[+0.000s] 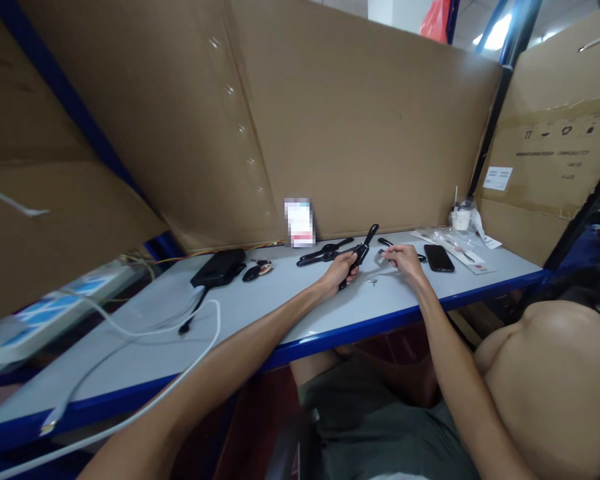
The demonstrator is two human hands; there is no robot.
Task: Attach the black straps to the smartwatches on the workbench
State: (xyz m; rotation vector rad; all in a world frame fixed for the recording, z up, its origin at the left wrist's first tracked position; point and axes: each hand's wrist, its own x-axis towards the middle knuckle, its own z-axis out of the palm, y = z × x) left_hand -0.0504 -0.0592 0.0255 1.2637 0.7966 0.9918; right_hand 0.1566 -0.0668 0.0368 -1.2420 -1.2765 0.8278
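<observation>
My left hand [341, 272] is closed around a black spokeshave [363, 252], held tilted above the tabletop with one handle pointing up and away. To its right, my right hand [404, 259] pinches a small flat metal piece [382, 253], apart from the spokeshave. Small metal parts, perhaps screws [373, 282], lie on the table between the hands. Behind the left hand rest more black spokeshaves [327, 249], partly overlapping in view. Another black handled tool [386, 243] lies behind the right hand, which hides its middle.
A dark phone [439, 259] lies right of my hands, near plastic packaging [460, 248] and a cup [461, 219]. A lit screen [300, 223] leans on the cardboard wall [360, 133]. At left are a black case [219, 268], sunglasses [253, 272] and white cables [155, 331]. Another person sits at right.
</observation>
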